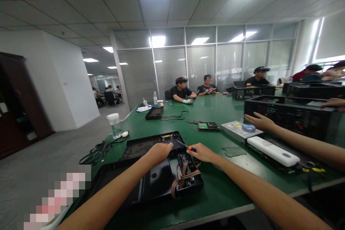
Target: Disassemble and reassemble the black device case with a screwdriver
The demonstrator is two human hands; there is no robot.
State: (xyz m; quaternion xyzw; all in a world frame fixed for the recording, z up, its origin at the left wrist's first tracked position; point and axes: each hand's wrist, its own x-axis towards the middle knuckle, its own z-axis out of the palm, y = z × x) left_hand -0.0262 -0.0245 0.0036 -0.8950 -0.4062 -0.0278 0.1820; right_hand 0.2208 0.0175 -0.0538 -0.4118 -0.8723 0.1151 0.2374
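While the left hand [159,152] rests knuckles-up on the open black plastic device case [157,183] at lower centre of the green table [215,194], grip impossible to tell, the right hand [201,152] pinches a thin orange-handled screwdriver [185,146] over the case's far edge.

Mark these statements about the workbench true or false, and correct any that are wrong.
1. The right hand holds a thin orange-handled screwdriver in its grip. True.
2. The left hand rests on the open black plastic casing. True.
3. The flat table top is red. False: it is green.
4. The clear plastic jar with a white lid lies on its side. False: it stands upright.
5. A co-worker's hand also holds the screwdriver. False: it lies well apart from it, beside a blue tape ring.
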